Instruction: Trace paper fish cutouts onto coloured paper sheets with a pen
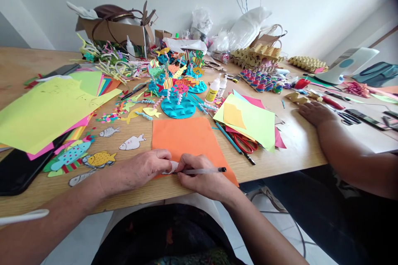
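A sheet of orange paper point(183, 134) lies at the table's front edge. On its lower part is a small white paper cutout point(170, 168), mostly covered by my fingers. My left hand point(144, 169) presses the cutout down from the left with curled fingers. My right hand point(203, 179) is closed round a pen point(207, 171) with a clear barrel and dark end, its tip hidden against the cutout. Left of the orange sheet lie a white paper fish point(132, 142), a grey paper fish point(109, 131) and a yellow spotted fish point(101, 159).
Behind the sheet stand fish decorations on a blue base point(178, 107) and glue bottles point(213, 90). Coloured papers point(255, 118) overlap red scissors point(245, 144) and pencils at right. Yellow-green paper point(46, 112) covers the left. Another person's hand point(317, 112) rests on the table at right.
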`<state>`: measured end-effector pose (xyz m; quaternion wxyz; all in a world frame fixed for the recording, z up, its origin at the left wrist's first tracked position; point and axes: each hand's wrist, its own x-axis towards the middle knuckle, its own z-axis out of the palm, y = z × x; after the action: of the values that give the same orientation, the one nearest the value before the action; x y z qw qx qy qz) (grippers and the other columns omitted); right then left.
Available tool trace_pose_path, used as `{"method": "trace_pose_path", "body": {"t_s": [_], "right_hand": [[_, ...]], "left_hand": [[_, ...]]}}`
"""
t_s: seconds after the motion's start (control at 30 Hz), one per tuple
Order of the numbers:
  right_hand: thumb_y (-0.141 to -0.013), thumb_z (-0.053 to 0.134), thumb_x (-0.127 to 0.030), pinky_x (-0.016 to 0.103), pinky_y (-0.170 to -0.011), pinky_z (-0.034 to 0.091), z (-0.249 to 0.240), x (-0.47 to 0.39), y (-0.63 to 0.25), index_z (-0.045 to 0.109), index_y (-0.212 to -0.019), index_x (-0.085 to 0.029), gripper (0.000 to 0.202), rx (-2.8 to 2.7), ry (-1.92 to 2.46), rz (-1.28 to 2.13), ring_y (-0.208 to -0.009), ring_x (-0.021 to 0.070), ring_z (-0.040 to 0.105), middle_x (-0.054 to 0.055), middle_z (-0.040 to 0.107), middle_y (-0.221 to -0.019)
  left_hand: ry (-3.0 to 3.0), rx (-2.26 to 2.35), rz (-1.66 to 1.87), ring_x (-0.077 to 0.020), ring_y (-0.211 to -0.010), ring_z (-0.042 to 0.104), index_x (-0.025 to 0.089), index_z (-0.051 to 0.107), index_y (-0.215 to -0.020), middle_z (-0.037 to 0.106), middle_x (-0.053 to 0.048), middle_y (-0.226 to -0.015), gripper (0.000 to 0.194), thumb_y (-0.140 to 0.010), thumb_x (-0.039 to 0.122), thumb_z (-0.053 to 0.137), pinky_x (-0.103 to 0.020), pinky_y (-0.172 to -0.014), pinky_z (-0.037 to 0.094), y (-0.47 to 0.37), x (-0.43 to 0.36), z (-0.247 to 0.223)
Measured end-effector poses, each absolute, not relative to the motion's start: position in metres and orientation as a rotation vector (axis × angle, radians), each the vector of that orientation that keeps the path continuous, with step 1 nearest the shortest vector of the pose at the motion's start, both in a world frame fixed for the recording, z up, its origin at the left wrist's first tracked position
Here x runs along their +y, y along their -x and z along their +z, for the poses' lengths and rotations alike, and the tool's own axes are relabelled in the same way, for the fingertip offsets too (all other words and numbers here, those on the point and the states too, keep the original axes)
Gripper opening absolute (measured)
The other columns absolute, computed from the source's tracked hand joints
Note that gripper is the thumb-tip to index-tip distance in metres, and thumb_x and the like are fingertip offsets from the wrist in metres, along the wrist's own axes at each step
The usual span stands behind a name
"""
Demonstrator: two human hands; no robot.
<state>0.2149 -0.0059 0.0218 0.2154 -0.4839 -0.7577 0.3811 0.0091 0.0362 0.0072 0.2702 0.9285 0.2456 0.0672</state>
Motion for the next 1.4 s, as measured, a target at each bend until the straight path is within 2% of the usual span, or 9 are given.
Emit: {"method": "trace_pose_path", "body": {"t_s": [0.33, 0.7, 0.83, 1.0, 1.17, 1.4], "right_hand": [[-0.069, 0.053, -0.013, 0.017, -0.047, 0.033, 0.019, -0.001, -0.217, 0.059, -0.073, -0.018, 0.009, -2.07, 1.358, 1.071, -0.053, 0.0077, 0.049, -0.004, 0.057, -0.061], [-0.069, 0.054, -0.013, 0.017, -0.047, 0.035, 0.013, 0.007, -0.225, 0.057, -0.071, -0.017, 0.006, -1.986, 1.365, 1.082, -0.055, 0.0089, 0.052, -0.003, 0.06, -0.062], [-0.068, 0.055, -0.012, 0.017, -0.047, 0.036, 0.012, 0.009, -0.226, 0.058, -0.07, -0.016, 0.005, -1.968, 1.36, 1.074, -0.055, 0.0087, 0.052, -0.003, 0.061, -0.062], [-0.069, 0.056, -0.012, 0.017, -0.046, 0.035, 0.011, 0.009, -0.225, 0.057, -0.069, -0.016, 0.005, -1.973, 1.37, 1.043, -0.054, 0.0085, 0.052, -0.003, 0.06, -0.061], [-0.068, 0.056, -0.011, 0.017, -0.046, 0.035, 0.012, 0.009, -0.225, 0.057, -0.069, -0.017, 0.006, -1.966, 1.368, 1.06, -0.055, 0.0083, 0.052, -0.003, 0.06, -0.062], [-0.067, 0.055, -0.01, 0.017, -0.047, 0.036, 0.016, 0.008, -0.225, 0.057, -0.07, -0.017, 0.008, -1.96, 1.39, 1.085, -0.056, 0.0085, 0.052, -0.003, 0.059, -0.062]], "left_hand": [[-2.534, 0.647, 0.198, -0.0128, -0.078, 0.051, 0.024, 0.059, -0.097, 0.052, 0.001, -0.091, 0.03, -0.091, 0.007, 0.034, -0.022, -0.068, 0.035, -0.007, 0.037, 0.003], [-2.557, 0.572, 0.258, -0.0141, -0.083, 0.052, 0.018, 0.055, -0.084, 0.057, -0.002, -0.095, 0.027, -0.091, 0.006, 0.033, -0.023, -0.074, 0.038, -0.012, 0.035, 0.008], [-2.531, 0.551, 0.245, -0.0143, -0.09, 0.053, 0.02, 0.055, -0.089, 0.058, -0.002, -0.101, 0.026, -0.092, 0.005, 0.034, -0.022, -0.08, 0.037, -0.011, 0.037, 0.007], [-2.544, 0.561, 0.227, -0.0137, -0.09, 0.054, 0.022, 0.055, -0.094, 0.058, 0.0, -0.1, 0.027, -0.09, 0.002, 0.037, -0.022, -0.08, 0.038, -0.011, 0.037, 0.006], [-2.578, 0.589, 0.228, -0.0157, -0.098, 0.055, 0.022, 0.052, -0.112, 0.057, -0.003, -0.108, 0.04, -0.084, -0.002, 0.038, -0.024, -0.086, 0.04, -0.012, 0.037, 0.002], [-2.583, 0.606, 0.167, -0.0166, -0.097, 0.057, 0.019, 0.056, -0.108, 0.057, -0.004, -0.108, 0.044, -0.077, -0.006, 0.039, -0.024, -0.085, 0.043, -0.015, 0.038, 0.005]]}}
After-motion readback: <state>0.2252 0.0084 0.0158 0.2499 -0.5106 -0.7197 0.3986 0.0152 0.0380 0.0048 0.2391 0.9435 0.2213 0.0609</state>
